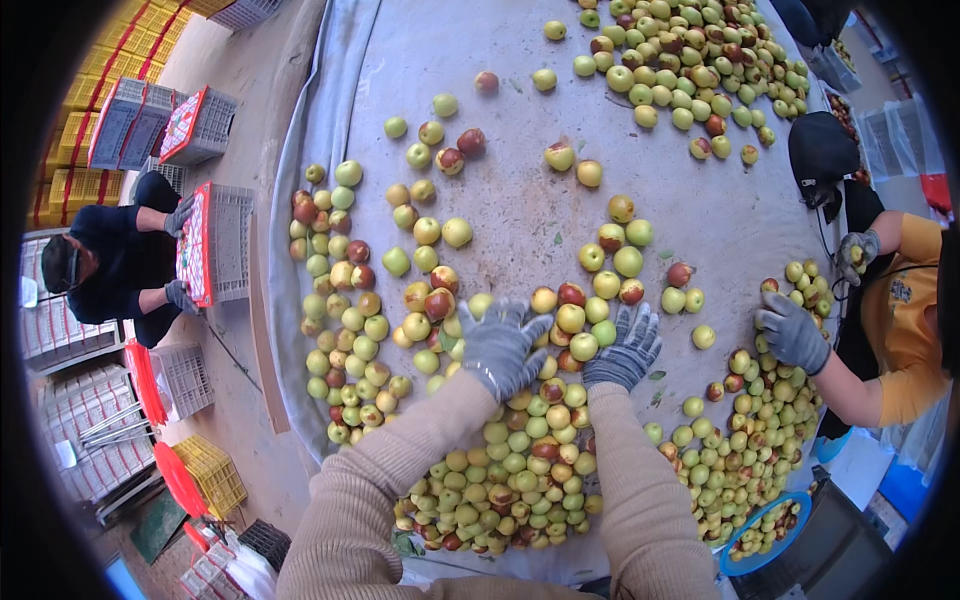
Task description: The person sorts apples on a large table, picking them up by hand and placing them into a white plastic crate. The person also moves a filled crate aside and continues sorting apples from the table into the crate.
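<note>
My left hand (501, 346), in a grey knit glove, rests palm down on the fruit with fingers apart. Green and reddish-brown jujubes (570, 318) lie between it and my right hand. Gloved likewise, my right hand (624, 351) is stretched flat at the right edge of that group, its fingers slightly spread and touching fruit. Neither hand grips anything that I can see; their palms are hidden. Below my wrists a dense heap of jujubes (510, 480) fills the space between my forearms. A looser band of jujubes (345, 330) runs along the left side of the cloth-covered table (517, 225).
A large jujube pile (690, 67) lies at the far right. At right, a co-worker's gloved hand (793, 334) touches another heap (757, 442), beside a blue-rimmed basket (802, 517). Leftwards, beyond the table edge, a person holds a grey plastic crate (229, 244) among stacked crates.
</note>
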The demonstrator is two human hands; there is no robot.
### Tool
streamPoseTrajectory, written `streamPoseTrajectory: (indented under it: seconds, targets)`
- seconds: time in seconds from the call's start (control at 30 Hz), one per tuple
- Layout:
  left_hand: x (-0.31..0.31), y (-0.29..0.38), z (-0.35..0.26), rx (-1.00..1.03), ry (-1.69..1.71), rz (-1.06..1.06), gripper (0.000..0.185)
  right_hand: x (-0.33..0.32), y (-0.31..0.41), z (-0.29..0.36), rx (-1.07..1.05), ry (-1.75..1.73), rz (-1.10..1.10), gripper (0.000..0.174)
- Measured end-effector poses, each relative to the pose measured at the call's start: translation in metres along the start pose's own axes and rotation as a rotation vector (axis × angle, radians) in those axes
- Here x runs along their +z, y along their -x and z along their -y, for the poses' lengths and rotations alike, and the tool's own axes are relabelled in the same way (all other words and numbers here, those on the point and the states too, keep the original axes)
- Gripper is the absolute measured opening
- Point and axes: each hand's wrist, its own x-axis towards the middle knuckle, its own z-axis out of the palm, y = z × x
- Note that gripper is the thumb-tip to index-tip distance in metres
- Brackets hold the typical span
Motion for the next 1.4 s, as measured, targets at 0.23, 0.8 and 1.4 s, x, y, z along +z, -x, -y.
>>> streamPoseTrajectory:
  seconds: [0.23,0.8,1.4]
  targets:
    - [0.012,0.113,0.008,0.087,0.065,0.205,0.039,-0.005,0.002,0.005,-0.028,0.058,-0.016,0.074]
    - [-0.082,-0.090,0.110,-0.266,0.001,-0.202,0.047,0.003,0.001,0.006,-0.038,0.047,-0.077,0.074]
    - [-0.146,-0.074,0.285,-0.666,-0.180,-0.192,0.053,0.025,0.000,-0.007,-0.048,0.065,-0.193,0.070]
